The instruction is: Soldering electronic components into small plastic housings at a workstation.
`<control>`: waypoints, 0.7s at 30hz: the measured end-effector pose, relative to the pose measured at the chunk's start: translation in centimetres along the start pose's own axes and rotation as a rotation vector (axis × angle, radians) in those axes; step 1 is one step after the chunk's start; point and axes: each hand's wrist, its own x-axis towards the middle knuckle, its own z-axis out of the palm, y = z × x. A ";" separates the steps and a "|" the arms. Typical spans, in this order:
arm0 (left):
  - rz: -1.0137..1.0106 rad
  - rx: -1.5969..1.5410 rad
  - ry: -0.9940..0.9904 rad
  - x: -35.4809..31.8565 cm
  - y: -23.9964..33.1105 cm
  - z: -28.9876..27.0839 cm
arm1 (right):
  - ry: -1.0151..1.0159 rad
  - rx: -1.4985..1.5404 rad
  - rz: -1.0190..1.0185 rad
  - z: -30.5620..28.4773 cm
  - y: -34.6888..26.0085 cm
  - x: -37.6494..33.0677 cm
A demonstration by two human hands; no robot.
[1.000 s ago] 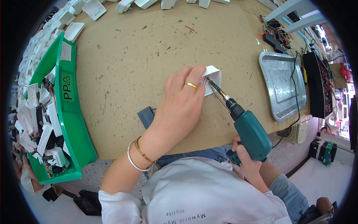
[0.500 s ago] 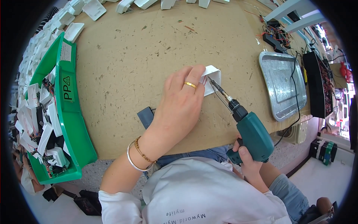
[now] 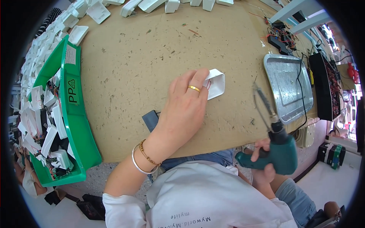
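Note:
My left hand [image 3: 186, 98] grips a small white plastic casing [image 3: 216, 84] on the brown work surface, its fingers bent over the near-left side. Thin red wires show inside the casing. In my right hand [image 3: 263, 159] is a dark green pistol-shaped soldering iron [image 3: 283, 154], held by its handle. Its metal tip and a thin side tube point up and to the left, apart from the casing and smeared by motion. Beside my left wrist lies a flat dark grey block [image 3: 150, 120], partly hidden under the hand, with a short wire at it.
At the left stands a green bin [image 3: 81, 140] with white casings, wires and circuit boards. More white casings [image 3: 99, 12] line the far edge. On the right are a metal tray [image 3: 289, 87] crossed by a black cord, a long black box [image 3: 323, 85] and tangled wired parts [image 3: 280, 38].
The soldering iron has swung right and away from the casing, its tip now upright and off the wires. My left hand keeps hold of the casing in nearly the same place.

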 end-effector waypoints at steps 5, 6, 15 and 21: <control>-0.008 0.004 0.030 -0.2 0.0 0.2 | 0.027 0.440 -0.022 0.5 0.1 3.6; -0.010 0.008 0.031 -0.2 0.0 0.3 | 0.059 0.601 0.045 0.7 0.1 4.4; 0.014 0.030 -0.001 -0.1 0.3 0.0 | -0.048 0.658 0.017 0.1 1.2 6.2; 0.022 0.021 0.010 -0.1 0.4 -0.4 | -0.065 0.684 0.016 -0.3 1.6 6.3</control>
